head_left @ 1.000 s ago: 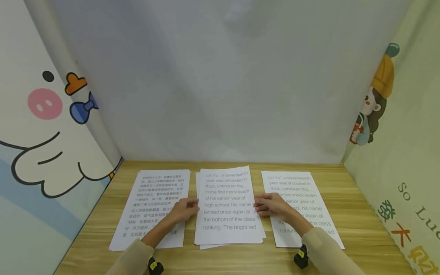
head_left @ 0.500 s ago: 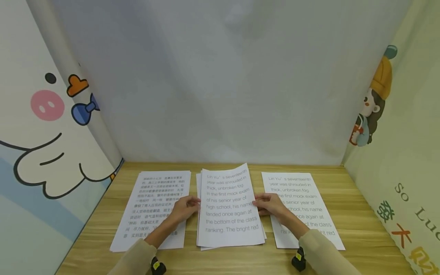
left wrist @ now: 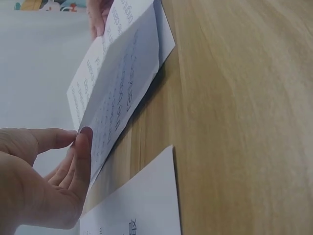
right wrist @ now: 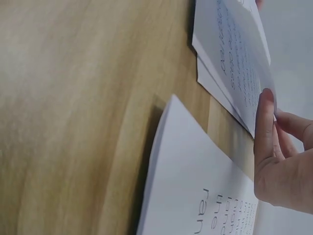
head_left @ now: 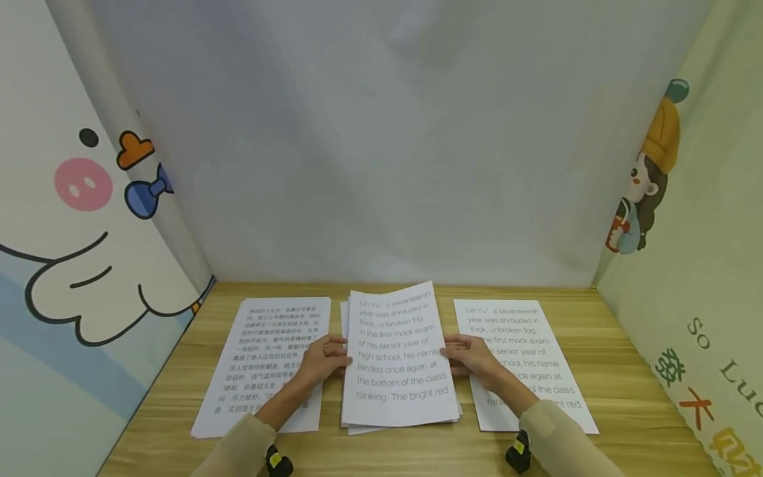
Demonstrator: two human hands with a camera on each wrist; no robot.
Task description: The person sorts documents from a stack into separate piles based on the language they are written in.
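Observation:
A white sheet of paper [head_left: 396, 371] printed with large English text is lifted over the middle stack, its far edge curving up at the right. My left hand [head_left: 324, 361] pinches its left edge between thumb and fingers, as the left wrist view shows at the thumb [left wrist: 56, 138]. On the opposite edge my right hand [head_left: 473, 358] pinches the sheet, fingers [right wrist: 265, 117] beneath it. Under the raised sheet, more printed paper [right wrist: 234, 73] of the middle stack lies on the wooden table [head_left: 417, 454].
To the left lies a stack of sheets [head_left: 262, 358] with Chinese text, partly under my left forearm. At the right, a stack [head_left: 536, 371] with English text lies partly under my right hand. A pale wall [head_left: 387, 165] stands behind the table, with decorated panels on both sides.
The top sheet of the middle stack has risen off it, its far right corner lifting and curving. Both hands have stayed at its side edges, moving only slightly.

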